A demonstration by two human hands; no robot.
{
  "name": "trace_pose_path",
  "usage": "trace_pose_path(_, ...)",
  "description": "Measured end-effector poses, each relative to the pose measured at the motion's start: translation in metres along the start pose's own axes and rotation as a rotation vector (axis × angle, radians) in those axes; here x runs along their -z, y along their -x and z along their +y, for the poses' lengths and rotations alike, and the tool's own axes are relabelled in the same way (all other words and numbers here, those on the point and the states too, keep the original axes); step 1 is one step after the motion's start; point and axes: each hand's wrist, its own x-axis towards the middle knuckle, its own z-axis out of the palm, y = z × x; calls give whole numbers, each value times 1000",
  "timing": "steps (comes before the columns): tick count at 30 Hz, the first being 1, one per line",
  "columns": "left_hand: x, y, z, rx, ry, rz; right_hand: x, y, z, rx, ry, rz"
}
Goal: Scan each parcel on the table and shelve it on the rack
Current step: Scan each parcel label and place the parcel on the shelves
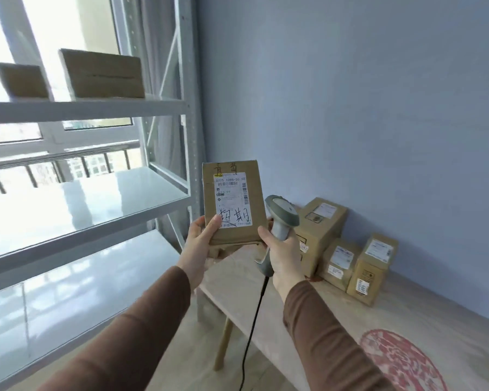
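1. Parcel (233, 203), head view: a brown cardboard box, held upright in the air between the rack (164, 108) and the counter (407, 320), touching neither. Its white shipping label, with a barcode and bold handwritten characters, faces the person.

2. Left hand (202, 244): grips the parcel's lower left corner, thumb pressed on the front face and fingers curled beneath. Judged purpose: to keep the label turned toward the reader.

3. Right hand (280, 249): fingers wrapped round the handle of a grey corded scanner (283, 218), just beside the parcel's right edge. The scanner's head appears to point away from the label, so the scan may not be lined up; I cannot tell whether it has been made.

4. Rack: two boxes (105, 74) stand on the upper shelf; the lower shelves in view are bare, so shelving room appears available.

5. Counter: three labelled boxes (342, 258) are grouped against the wall, judged to be awaiting scanning.
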Motion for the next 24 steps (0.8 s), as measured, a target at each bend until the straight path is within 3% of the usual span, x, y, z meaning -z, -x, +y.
trace_pose_path(10, 240, 11, 57, -50, -8, 374, -247, 34, 77, -131, 30, -333)
trace_pose_path(18, 438, 33, 106, -101, -33, 529, -454, 92, 138, -245, 6, -579)
trace_pose_path(24, 563, 38, 122, -91, 3, 691, -571, 132, 172, -254, -8, -718)
